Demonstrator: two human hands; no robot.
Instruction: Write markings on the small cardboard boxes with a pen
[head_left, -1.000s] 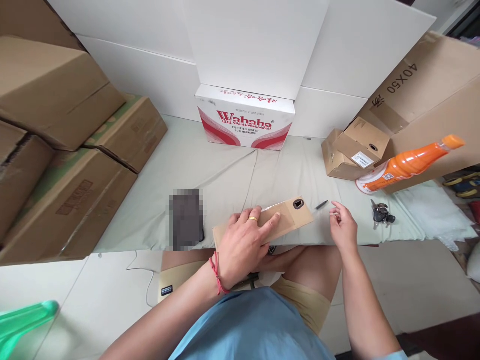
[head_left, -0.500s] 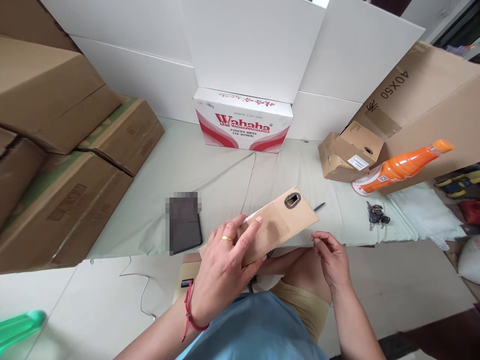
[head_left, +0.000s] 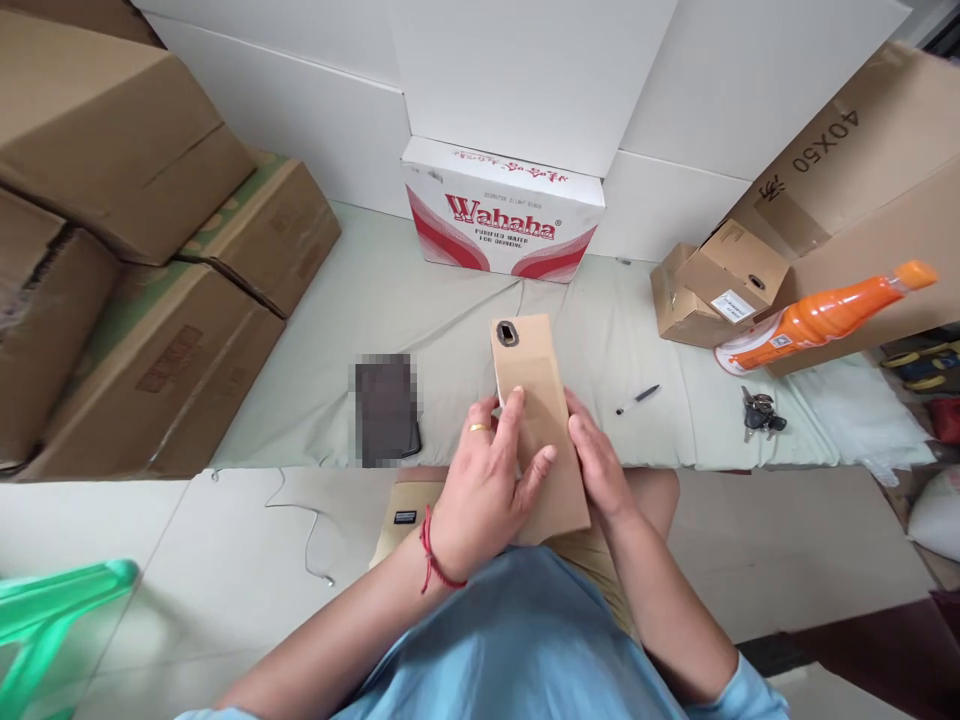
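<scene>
A slim brown cardboard box (head_left: 551, 420) is held upright-ish over my lap at the table's near edge, its long side pointing away from me. Near its far end is a small hole with a dark outline. My left hand (head_left: 487, 480) grips the box from the left, with index finger and thumb lying on its upper face. Along the right side, my right hand (head_left: 598, 460) is closed round the edge, its fingers partly hidden behind the box. A pen (head_left: 637, 400) lies on the cloth to the right of the box.
A dark phone-like object (head_left: 386, 410), partly pixelated, lies on the left. Behind stands a white Wahaha carton (head_left: 502, 215). Large cardboard boxes (head_left: 157, 370) fill the left. To the right are small boxes (head_left: 720, 280), an orange bottle (head_left: 825, 320) and keys (head_left: 763, 412).
The box has turned from slanting rightward to pointing away from me. My right hand has come from beside it to hold its right edge. The view has shifted slightly.
</scene>
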